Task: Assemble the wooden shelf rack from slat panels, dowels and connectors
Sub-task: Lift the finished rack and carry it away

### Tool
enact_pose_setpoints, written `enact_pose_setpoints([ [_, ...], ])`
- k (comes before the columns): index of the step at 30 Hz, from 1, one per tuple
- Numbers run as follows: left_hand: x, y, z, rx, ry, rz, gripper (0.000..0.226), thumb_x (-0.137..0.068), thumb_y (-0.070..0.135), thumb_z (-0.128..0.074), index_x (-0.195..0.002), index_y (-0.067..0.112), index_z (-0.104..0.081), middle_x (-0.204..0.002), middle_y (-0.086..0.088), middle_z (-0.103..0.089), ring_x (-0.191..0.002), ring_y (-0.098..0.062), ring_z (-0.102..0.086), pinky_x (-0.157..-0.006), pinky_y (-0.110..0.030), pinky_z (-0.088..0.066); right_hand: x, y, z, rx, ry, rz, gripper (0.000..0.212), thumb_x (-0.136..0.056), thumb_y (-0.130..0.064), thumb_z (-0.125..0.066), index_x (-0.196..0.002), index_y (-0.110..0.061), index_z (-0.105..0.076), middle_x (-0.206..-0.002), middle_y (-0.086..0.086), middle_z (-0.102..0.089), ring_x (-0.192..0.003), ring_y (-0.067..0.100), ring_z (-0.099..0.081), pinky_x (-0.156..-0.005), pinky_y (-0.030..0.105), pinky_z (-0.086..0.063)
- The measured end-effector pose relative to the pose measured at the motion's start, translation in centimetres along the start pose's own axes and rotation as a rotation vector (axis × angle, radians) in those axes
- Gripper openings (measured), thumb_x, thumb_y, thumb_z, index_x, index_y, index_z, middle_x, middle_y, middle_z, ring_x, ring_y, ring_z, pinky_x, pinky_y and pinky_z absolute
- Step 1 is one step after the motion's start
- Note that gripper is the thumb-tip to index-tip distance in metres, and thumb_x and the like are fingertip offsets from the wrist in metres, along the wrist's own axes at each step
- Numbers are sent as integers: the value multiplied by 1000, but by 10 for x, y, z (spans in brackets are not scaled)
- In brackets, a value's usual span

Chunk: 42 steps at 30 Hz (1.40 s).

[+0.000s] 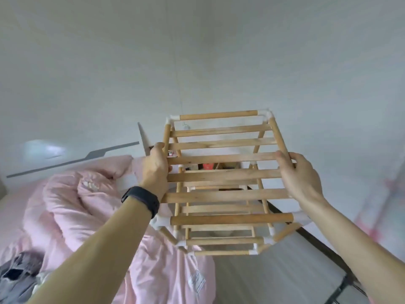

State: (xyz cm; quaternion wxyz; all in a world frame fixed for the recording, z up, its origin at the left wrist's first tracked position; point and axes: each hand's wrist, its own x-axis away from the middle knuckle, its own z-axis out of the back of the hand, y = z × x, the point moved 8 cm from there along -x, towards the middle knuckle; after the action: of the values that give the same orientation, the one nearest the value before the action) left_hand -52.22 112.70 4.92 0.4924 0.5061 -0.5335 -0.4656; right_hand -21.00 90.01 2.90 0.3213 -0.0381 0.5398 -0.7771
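Head view, rack: the rack (221,178) is hanging in mid-air before a pale wall, above a pink quilt (87,205), with lower tiers showing through the top slats.
Left hand: the left hand (154,170) is curling its fingers round the left side dowel and holding it firmly.
Right hand: the right hand (301,176) is clasping the right side dowel, thumb over, fingers under.
Connectors: the white connectors (264,114) are looking seated at the far corners.
Stage: probably lifting the built frame to check or move it.
Doing it well: I'd be keeping both hands level and not twisting, since push-fit joints could pop apart.
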Motion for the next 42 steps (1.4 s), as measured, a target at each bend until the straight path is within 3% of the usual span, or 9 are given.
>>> enact_pose_setpoints([
  [3,-49,-10,-69,24,-62,-2,42,-81,53,-45,-103,25,-67,-88,-5,-64,-66,-20,-55,-69,-34,-47,-51,28,-3,-5,93,-7,61,-91,-76,-37,-129,-31,-54,-96,-17,-67,-93,15,-62,-76,37,-45],
  [6,-91,-23,-136,3,-114,14,45,-79,52,-41,-107,29,-67,-91,-3,-65,-72,-22,-57,-77,-37,-49,-96,57,-7,-30,177,-29,59,-90,-77,-39,-128,-35,-54,-91,-19,-65,-87,3,-59,-72,32,-42],
  [10,-137,-46,-218,-11,-153,72,33,-77,53,-45,-83,29,-67,-78,2,-64,-69,-22,-56,-73,-36,-48,-141,105,-12,-55,296,-85,52,-91,-76,-44,-127,-39,-54,-88,-24,-61,-84,-5,-56,-73,28,-42],
  [16,-195,-123,-321,-65,-184,126,39,-76,60,-48,-84,29,-71,-84,2,-68,-65,-20,-58,-63,-32,-43,-194,194,-29,-102,414,-182,55,-81,-82,-44,-121,-46,-53,-97,-29,-62,-90,-10,-59,-76,25,-44],
  [18,-212,-157,-354,-87,-191,148,40,-80,62,-48,-88,30,-71,-81,3,-66,-61,-18,-57,-62,-32,-43,-214,233,-40,-92,420,-230,54,-80,-81,-44,-120,-47,-53,-98,-29,-63,-89,-13,-59,-76,21,-43],
  [26,-285,-295,-509,-172,-225,374,34,-77,56,-47,-85,32,-71,-90,1,-66,-70,-21,-55,-68,-36,-47,-335,403,-85,13,333,-432,39,-99,-53,-53,-132,-33,-52,-101,-18,-63,-90,7,-63,-82,31,-49],
  [30,-323,-348,-569,-237,-201,517,32,-84,51,-52,-92,26,-70,-89,0,-64,-70,-21,-57,-73,-38,-53,-390,457,-100,75,303,-523,34,-100,-52,-54,-125,-34,-41,-85,-18,-62,-72,13,-66,-61,30,-49],
  [37,-377,-423,-679,-417,-366,653,25,-94,39,-54,-85,22,-70,-88,-7,-64,-78,-23,-58,-84,-41,-55,-446,546,-126,156,345,-684,29,-99,-46,-59,-112,-37,-34,-86,-17,-60,-71,4,-60,-64,31,-47],
  [42,-413,-478,-767,-579,-530,715,28,-96,42,-51,-86,18,-62,-73,-4,-53,-65,-18,-49,-68,-33,-46,-478,603,-151,191,366,-845,32,-97,-51,-58,-111,-40,-32,-81,-21,-56,-67,1,-56,-58,24,-40],
])
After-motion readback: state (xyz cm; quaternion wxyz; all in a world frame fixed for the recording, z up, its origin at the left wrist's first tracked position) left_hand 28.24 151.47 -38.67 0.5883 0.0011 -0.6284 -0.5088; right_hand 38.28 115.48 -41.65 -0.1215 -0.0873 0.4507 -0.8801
